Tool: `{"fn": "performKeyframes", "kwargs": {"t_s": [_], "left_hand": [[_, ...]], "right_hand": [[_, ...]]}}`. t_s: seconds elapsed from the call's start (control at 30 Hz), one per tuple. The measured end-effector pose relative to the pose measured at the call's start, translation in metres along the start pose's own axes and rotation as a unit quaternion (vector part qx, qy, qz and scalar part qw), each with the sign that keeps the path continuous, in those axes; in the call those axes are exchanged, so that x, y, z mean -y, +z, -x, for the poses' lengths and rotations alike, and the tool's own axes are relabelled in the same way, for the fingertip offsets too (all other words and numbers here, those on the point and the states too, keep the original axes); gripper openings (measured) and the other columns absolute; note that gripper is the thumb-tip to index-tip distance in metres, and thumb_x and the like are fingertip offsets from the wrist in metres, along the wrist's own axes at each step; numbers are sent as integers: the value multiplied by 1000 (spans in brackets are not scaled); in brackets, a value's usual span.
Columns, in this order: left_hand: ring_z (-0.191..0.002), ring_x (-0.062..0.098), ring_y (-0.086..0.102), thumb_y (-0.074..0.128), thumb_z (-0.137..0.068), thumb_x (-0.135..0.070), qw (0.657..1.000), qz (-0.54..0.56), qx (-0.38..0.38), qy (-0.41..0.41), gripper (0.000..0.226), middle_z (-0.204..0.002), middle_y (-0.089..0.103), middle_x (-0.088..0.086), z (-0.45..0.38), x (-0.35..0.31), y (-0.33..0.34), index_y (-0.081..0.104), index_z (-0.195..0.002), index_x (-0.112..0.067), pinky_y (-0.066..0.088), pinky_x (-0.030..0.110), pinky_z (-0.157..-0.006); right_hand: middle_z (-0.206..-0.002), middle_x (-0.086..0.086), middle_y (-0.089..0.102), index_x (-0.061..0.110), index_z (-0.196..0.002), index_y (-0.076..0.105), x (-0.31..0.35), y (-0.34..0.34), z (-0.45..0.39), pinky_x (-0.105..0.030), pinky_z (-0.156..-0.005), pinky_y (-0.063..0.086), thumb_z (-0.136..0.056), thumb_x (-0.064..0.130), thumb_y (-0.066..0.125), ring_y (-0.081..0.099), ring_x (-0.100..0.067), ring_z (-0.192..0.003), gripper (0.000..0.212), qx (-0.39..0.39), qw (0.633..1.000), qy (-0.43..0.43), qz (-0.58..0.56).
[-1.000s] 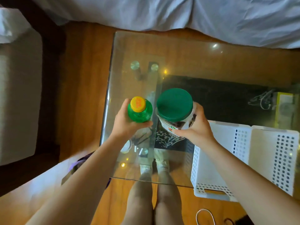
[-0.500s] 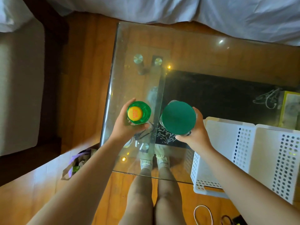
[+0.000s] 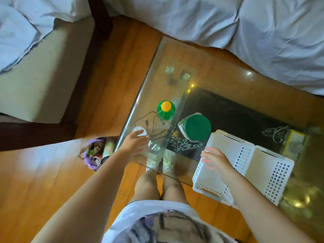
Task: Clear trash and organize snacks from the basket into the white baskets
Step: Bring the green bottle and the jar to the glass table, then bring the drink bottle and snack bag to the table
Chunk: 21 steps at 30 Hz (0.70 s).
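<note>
- Your glass table (image 3: 219, 81) has its left edge running diagonally from the bed down toward your knees, and its near edge crosses just above your feet. The far half of the top is bare, so there is free room there.
- Left of the table lies open wooden floor (image 3: 43, 172), bounded by the dark bed frame.
- Half a second ago you gripped both containers. Now the green bottle (image 3: 165, 109) with its yellow cap stands alone on the glass, and the green-lidded jar (image 3: 197, 128) stands alone too, just beside the far corner of the nearer white basket (image 3: 210, 186).
- Your left hand (image 3: 135, 143) has let go and hovers flat with fingers spread and nothing in it, above the near left table edge, next to a small white round item (image 3: 140, 131) and a tangle of thin black cable (image 3: 152, 127).
- Your right hand (image 3: 214, 159) is loose and unclenched, holding nothing, over the nearer white basket's left wall.
- Both white baskets sit side by side at the table's right; the second white basket (image 3: 278, 181) is farther right. Neither shows anything inside.
- On the floor by the left edge, a purple bag (image 3: 93, 155) holds cans and wrappers.
</note>
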<state>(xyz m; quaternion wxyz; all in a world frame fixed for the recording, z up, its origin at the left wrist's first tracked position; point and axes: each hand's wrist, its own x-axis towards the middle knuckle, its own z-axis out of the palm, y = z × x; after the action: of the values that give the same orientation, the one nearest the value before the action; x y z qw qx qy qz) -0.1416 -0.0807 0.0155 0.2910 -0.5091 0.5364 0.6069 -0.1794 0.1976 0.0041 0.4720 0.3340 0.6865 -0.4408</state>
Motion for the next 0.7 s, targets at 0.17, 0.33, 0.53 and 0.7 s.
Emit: {"fn": "performKeyframes", "kwargs": {"t_s": [0.17,0.33,0.53,0.7], "left_hand": [[-82,17,61,57,-90,-15,989,129,-62,34,28,-91,64,2,66,38,-35,55,-118,-19,43,27,-69],[-74,12,59,54,-91,-18,962,244,-118,23,17,-86,68,-6,135,104,-72,57,-107,-23,39,26,-68],[-69,13,56,48,-95,-17,856,456,-244,-29,25,-90,67,2,209,218,-104,53,-119,-13,33,22,-55],[-111,27,57,45,-98,-23,732,583,-333,-116,36,-127,59,12,257,332,-110,47,-132,-11,45,36,-88]], "right_hand": [[-97,-9,61,10,-126,49,24,16,49,-27,-67,44,-91,15,54,57,-16,-78,35,22,989,-16,148],[-68,-7,51,5,-128,45,65,75,82,-13,-37,28,-93,8,49,42,-10,-43,35,56,958,-62,273],[-68,-5,48,8,-126,45,77,185,140,-17,-44,30,-95,12,47,39,-14,-52,32,146,885,-103,430],[-78,-3,56,11,-123,49,43,296,188,-23,-56,41,-94,15,49,51,-13,-62,30,206,775,-182,570]]}}
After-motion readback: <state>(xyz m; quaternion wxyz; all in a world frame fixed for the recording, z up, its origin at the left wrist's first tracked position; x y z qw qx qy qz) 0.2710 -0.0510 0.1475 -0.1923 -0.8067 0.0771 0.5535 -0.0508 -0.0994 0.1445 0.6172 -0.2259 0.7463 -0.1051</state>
